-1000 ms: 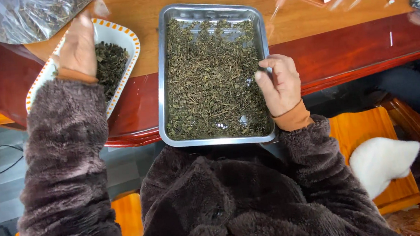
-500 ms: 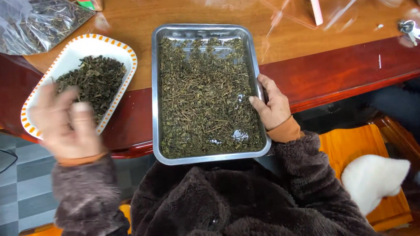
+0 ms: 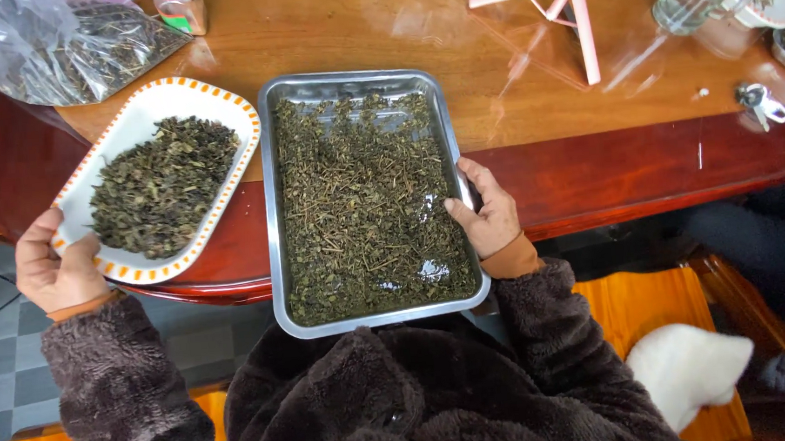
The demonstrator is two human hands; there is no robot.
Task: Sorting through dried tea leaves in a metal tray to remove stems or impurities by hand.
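The left hand (image 3: 56, 270) grips the near corner of the white dish (image 3: 137, 115), the one with an orange-dashed rim. Its thumb lies over the rim and the fingers curl beneath, so the grip is closed on the dish. The dish sits slanted on the counter (image 3: 349, 28), its near end over the dark red edge, and holds a heap of dark dried leaves (image 3: 161, 187).

The right hand (image 3: 485, 213) holds the right rim of the steel tray (image 3: 276, 258). The thumb reaches inside, touching the dried herbs (image 3: 363, 204), while the fingers wrap the outer side; this grip is closed on the tray. The tray lies lengthwise just beside the dish, its near end jutting past the counter edge over the person's lap, and is filled with a thin layer of leaves and stems, with bare metal showing near the bottom.

Further back on the counter, a clear bag (image 3: 71, 45) of dried herbs lies at the far left, with a small red-capped jar (image 3: 181, 6) beside it. A pink stand (image 3: 571, 1) is at the far right, and keys (image 3: 761, 103) lie near the right edge.
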